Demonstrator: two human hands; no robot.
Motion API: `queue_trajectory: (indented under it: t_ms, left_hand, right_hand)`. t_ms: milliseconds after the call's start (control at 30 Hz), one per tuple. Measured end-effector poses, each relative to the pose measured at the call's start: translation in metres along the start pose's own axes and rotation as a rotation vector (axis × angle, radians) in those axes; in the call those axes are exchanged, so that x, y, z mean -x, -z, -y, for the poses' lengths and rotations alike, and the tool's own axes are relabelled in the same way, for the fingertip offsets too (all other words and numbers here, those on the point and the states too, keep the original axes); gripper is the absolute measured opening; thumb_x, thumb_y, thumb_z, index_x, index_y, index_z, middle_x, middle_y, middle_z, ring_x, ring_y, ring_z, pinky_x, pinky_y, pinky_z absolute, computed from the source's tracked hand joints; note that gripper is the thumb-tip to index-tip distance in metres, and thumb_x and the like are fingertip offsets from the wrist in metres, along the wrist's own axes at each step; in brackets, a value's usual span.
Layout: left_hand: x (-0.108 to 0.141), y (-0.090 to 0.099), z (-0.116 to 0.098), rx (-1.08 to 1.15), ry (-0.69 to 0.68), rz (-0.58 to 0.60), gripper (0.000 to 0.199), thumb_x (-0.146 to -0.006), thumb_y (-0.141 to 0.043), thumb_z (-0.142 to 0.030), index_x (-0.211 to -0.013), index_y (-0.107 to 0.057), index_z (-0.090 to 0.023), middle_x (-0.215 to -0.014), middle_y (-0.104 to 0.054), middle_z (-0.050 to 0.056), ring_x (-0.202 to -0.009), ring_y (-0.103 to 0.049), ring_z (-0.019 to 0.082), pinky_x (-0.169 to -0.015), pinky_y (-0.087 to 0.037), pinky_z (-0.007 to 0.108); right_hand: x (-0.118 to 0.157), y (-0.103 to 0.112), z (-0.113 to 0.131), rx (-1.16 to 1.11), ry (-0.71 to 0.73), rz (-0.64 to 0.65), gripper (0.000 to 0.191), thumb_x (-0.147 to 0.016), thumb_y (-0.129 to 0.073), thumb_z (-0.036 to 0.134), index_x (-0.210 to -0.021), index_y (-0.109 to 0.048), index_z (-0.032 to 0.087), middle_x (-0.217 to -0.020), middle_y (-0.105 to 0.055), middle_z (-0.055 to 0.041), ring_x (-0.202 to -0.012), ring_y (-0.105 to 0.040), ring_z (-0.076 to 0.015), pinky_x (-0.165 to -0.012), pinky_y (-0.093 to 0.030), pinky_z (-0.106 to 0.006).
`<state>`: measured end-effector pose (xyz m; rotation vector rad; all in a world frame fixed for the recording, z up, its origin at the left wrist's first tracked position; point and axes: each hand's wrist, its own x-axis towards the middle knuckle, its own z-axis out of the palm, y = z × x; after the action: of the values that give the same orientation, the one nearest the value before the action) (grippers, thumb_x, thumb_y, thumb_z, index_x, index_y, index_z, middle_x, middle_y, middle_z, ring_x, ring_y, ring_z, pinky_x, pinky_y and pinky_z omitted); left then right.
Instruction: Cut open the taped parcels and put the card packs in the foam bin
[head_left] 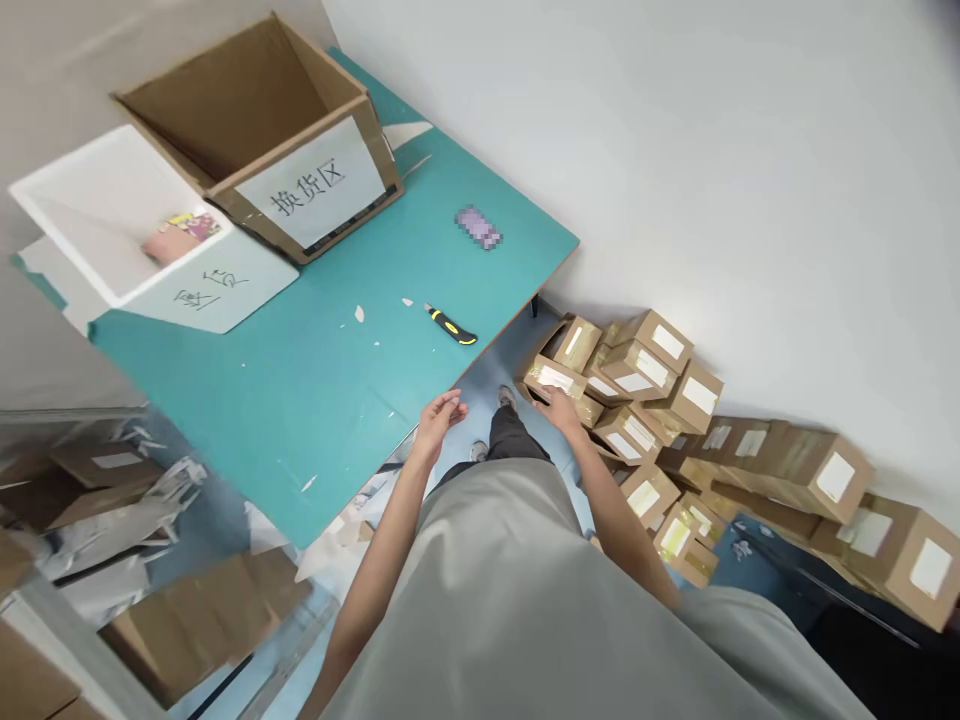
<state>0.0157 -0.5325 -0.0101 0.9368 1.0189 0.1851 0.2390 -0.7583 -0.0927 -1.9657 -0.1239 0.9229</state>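
My left hand [441, 418] is at the front edge of the teal table [315, 400], fingers loosely bent and a little apart, with nothing visible in it. Beyond it on the tabletop lies a black and yellow utility knife [451, 326]. My right hand [561, 410] hangs lower, to the right of my legs, its fingers apart and no object seen in it. From this angle it overlaps a taped cardboard box [564, 380] in a pile on the floor; whether it touches the box I cannot tell.
A large open cardboard box [247, 150] and a white foam box [82, 225] with a few packets stand on the table's far left. A blurred purple object [478, 228] lies near the right corner. Labelled cartons [817, 470] line the wall; more cardboard [210, 620] fills the lower left.
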Motion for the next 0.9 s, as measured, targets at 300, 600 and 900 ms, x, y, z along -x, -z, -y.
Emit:
queue_trajectory:
  t_ms: [300, 600, 900]
  left_hand:
    - [-0.088, -0.079, 0.017, -0.268, 0.31, 0.049, 0.041, -0.079, -0.085, -0.036, -0.113, -0.074, -0.016, -0.113, -0.081, 0.014, -0.093, -0.077, 0.022, -0.098, -0.058, 0.04]
    - [-0.118, -0.193, 0.032, -0.448, 0.295, 0.271, 0.041, -0.082, -0.082, -0.04, -0.115, -0.074, -0.018, -0.118, -0.079, 0.013, -0.1, -0.077, 0.023, -0.099, -0.057, 0.039]
    - [-0.063, -0.231, 0.102, -0.586, 0.291, 0.467, 0.042, -0.08, -0.082, -0.04, -0.115, -0.074, -0.018, -0.118, -0.079, 0.013, -0.099, -0.077, 0.021, -0.101, -0.057, 0.039]
  right_hand:
    - [-0.078, 0.057, -0.079, 0.092, -0.335, -0.211, 0.033, -0.071, -0.089, 0.02, -0.101, -0.076, 0.021, -0.122, -0.077, -0.0163, -0.139, -0.061, -0.0393, -0.121, -0.042, -0.046]
    - [0.021, 0.102, -0.178, -0.042, -0.689, -0.357, 0.017, -0.072, -0.087, 0.028, -0.085, -0.077, 0.022, -0.105, -0.082, -0.0126, -0.119, -0.074, -0.0327, -0.111, -0.051, -0.043]
    - [0.207, 0.08, -0.278, -0.104, -0.927, -0.423, 0.022, -0.086, -0.078, 0.032, -0.104, -0.081, 0.02, -0.114, -0.084, -0.0123, -0.118, -0.076, -0.0293, -0.105, -0.054, -0.037]
